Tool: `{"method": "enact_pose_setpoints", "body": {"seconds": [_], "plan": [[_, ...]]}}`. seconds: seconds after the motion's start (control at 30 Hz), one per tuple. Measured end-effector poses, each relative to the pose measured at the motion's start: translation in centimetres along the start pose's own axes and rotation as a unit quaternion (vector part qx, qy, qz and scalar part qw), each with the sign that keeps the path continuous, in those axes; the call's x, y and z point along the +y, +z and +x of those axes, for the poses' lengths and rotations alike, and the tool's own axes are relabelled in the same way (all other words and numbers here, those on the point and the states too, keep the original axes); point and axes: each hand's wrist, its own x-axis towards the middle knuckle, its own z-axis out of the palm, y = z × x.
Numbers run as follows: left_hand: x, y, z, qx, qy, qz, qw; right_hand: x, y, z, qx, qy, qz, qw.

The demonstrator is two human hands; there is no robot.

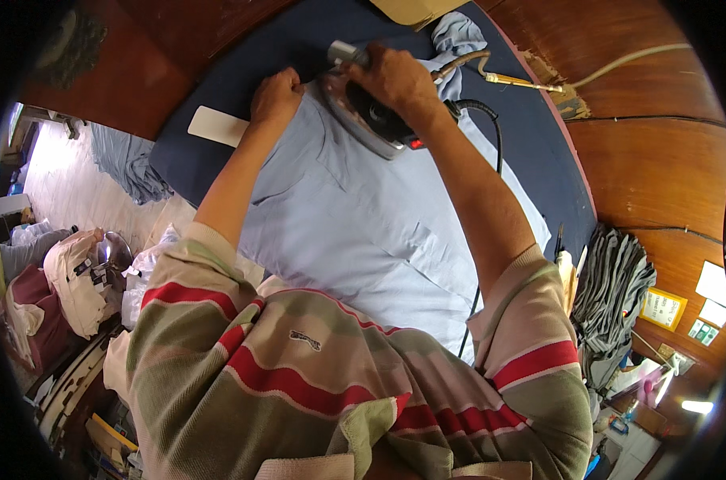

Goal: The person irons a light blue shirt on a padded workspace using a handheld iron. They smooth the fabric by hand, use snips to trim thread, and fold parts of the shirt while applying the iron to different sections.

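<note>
A light blue shirt (355, 208) lies spread over a dark navy padded surface (531, 128). My right hand (395, 78) is wrapped round the handle of a clothes iron (361, 116). The iron rests on the far part of the shirt, with a small red light glowing at its near end and a cord and hose running off to the right. Just left of the iron, my left hand (277, 96) has its fingers closed at the shirt's far left edge. A flat white strip (217, 126) lies beside my left wrist.
Crumpled light blue cloth (459, 34) sits at the far right corner. Dark grey garments (615, 296) hang at the right by a wooden wall (651, 168). Piled clothes (75, 272) and plastic bags fill the left; blue-grey fabric (127, 164) hangs off the surface's left side.
</note>
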Motion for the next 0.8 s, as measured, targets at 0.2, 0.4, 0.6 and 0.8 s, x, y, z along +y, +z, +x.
{"method": "enact_pose_setpoints", "body": {"seconds": [0.2,0.4,0.6,0.8], "plan": [[-1.5,0.3,-0.6,0.031,-0.037,-0.004,0.999,-1.3,0.5,0.2,0.017,-0.028,0.011,0.999],[-1.1,0.3,-0.4,0.060,-0.026,0.004,0.998,-1.4,0.8,0.1,0.018,-0.031,0.021,0.999],[-0.2,0.5,-0.7,0.031,-0.001,0.111,0.993,0.9,-0.1,-8.6,-0.044,-0.019,0.010,0.999],[-0.5,1.3,-0.1,0.028,-0.018,0.151,0.988,1.5,-1.1,-14.1,-0.094,-0.037,-0.015,0.995]]}}
